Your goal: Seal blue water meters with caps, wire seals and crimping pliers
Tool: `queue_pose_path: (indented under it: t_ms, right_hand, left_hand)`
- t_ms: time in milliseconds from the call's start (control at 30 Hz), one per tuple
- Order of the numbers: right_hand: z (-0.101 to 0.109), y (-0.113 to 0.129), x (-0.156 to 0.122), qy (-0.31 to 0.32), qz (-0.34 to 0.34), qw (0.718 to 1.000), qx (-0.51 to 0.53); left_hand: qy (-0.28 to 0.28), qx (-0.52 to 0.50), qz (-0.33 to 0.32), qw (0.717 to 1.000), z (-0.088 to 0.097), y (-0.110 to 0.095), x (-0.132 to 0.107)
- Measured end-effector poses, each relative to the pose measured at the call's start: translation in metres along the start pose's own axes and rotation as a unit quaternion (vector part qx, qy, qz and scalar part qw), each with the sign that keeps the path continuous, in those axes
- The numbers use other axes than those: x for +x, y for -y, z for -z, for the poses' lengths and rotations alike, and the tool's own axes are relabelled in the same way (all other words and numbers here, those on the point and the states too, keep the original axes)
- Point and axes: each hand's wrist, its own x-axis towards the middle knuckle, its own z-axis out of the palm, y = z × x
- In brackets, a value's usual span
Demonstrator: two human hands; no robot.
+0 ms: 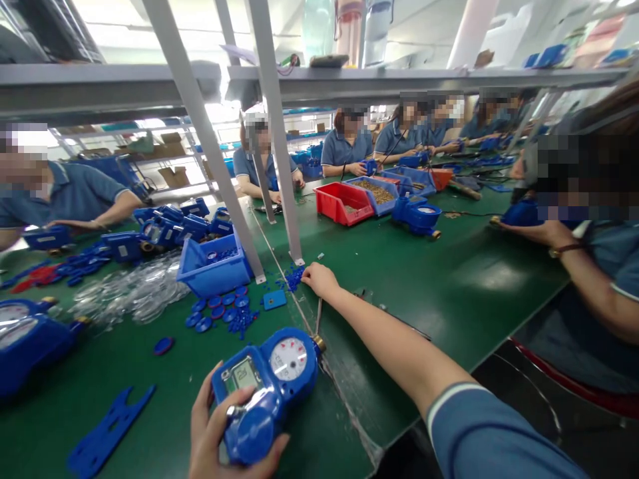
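Observation:
My left hand (224, 432) is wrapped round a blue water meter (264, 386) with a white dial and a small grey display, tilted above the bench near its front edge. My right hand (322, 281) reaches forward, fingers pinched together at a small heap of tiny blue plastic parts (293, 277). What is between those fingertips is too small to tell. A thin metal rod (318, 316) shows below the right wrist, partly hidden behind the meter. Left of the heap lie a blue square plate (274, 300) and several round blue caps (228, 301), some with red rims.
A blue bin (212, 266) stands beside clear plastic covers (134, 286). A flat blue wrench (112, 432) lies at front left. Shelf posts (279, 146) rise from the green bench. Farther back are a red bin (343, 203) and another meter (417, 214). Co-workers sit around.

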Motion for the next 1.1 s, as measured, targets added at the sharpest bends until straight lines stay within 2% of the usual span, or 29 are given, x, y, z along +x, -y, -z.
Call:
queue_pose_path:
  t_ms: [100,167,300,400,500,633,900,1100]
  right_hand:
    - [0.007,0.008,-0.010,-0.023,0.025,0.999,0.017]
    - [0.015,0.020,-0.030,-0.036,0.046,0.997,0.041]
    - [0.030,0.047,-0.098,-0.030,0.120,0.988,0.095]
    - [0.032,0.061,-0.152,-0.011,0.200,0.966,0.164]
    - [0.027,0.068,-0.183,0.009,0.190,0.968,0.161]
    - [0.021,0.075,-0.191,0.013,0.163,0.977,0.137]
    - [0.024,0.082,-0.182,0.043,0.103,0.986,0.122]
    - [0.028,0.095,-0.185,0.055,0.097,0.992,0.061]
  left_hand:
    - [0.007,-0.032,0.064,0.997,0.001,-0.010,0.004]
    - [0.009,-0.045,0.100,0.994,0.001,-0.012,0.007]
    - [0.008,-0.054,0.128,0.990,0.000,-0.011,0.007]
    - [-0.007,-0.051,0.128,0.990,-0.002,-0.014,0.006]
    - [-0.007,-0.064,0.136,0.989,-0.002,-0.018,0.007]
    - [-0.004,-0.076,0.138,0.988,-0.001,-0.020,0.007]
    - [-0.004,-0.069,0.118,0.991,-0.001,-0.018,0.008]
    - [-0.008,-0.061,0.110,0.992,-0.001,-0.018,0.009]
